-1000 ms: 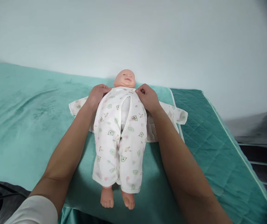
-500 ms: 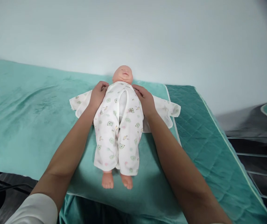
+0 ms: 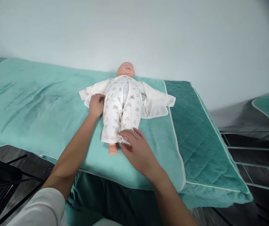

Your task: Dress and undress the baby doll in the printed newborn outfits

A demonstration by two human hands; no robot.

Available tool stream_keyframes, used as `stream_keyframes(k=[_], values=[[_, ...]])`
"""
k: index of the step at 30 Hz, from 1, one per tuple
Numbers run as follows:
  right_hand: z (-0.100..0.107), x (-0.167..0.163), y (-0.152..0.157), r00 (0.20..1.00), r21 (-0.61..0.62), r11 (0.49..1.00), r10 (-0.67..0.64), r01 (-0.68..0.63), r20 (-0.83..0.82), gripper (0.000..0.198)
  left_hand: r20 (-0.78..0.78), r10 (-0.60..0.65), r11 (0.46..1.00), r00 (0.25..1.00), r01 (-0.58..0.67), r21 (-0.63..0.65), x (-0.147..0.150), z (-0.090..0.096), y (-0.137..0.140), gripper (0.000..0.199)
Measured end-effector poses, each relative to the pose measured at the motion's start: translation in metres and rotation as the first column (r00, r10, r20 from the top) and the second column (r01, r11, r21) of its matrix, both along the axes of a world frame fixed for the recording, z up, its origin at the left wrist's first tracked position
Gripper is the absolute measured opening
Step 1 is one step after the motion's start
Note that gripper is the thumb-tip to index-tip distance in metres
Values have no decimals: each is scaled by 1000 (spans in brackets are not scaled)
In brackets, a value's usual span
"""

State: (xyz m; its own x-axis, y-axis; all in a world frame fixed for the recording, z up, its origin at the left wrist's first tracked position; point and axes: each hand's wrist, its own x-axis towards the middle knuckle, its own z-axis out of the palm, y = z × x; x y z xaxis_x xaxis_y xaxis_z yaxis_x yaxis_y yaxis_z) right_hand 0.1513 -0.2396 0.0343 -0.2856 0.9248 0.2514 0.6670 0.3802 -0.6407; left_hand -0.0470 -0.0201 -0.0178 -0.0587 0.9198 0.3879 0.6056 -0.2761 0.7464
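A baby doll (image 3: 127,67) lies on its back, head by the wall and feet towards me. It wears a white printed one-piece (image 3: 117,110) with long legs and a slit at the chest. Underneath, a white long-sleeved top (image 3: 155,100) spreads out to both sides. My left hand (image 3: 97,105) is beside the doll's waist, fingers curled against the edge of the clothing; what they hold is hidden. My right hand (image 3: 138,150) has its fingers over the right trouser cuff and its thumb below, around the cuff, largely covering that foot. The other foot (image 3: 113,149) is bare.
A light green cloth (image 3: 42,103) covers the bed under the doll, over a darker quilted cover (image 3: 202,135). A pale wall (image 3: 148,34) stands behind. A black-framed stand (image 3: 9,175) is at lower left, and a metal rack (image 3: 254,149) is at right.
My right hand has gone from the doll's shoulder down to the trouser cuff. My left hand has slid from the shoulder to the waist. The view has shifted slightly.
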Motion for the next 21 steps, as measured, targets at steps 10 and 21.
stream_keyframes(k=[10,21], values=[[-3,-21,2,973,233,972,-76,24,218,15,293,-20,994,956,51,-96,-9,-6,10,20],[12,-26,-20,980,157,968,190,-198,60,17,350,6,993,937,36,-114,-8,-2,9,22]])
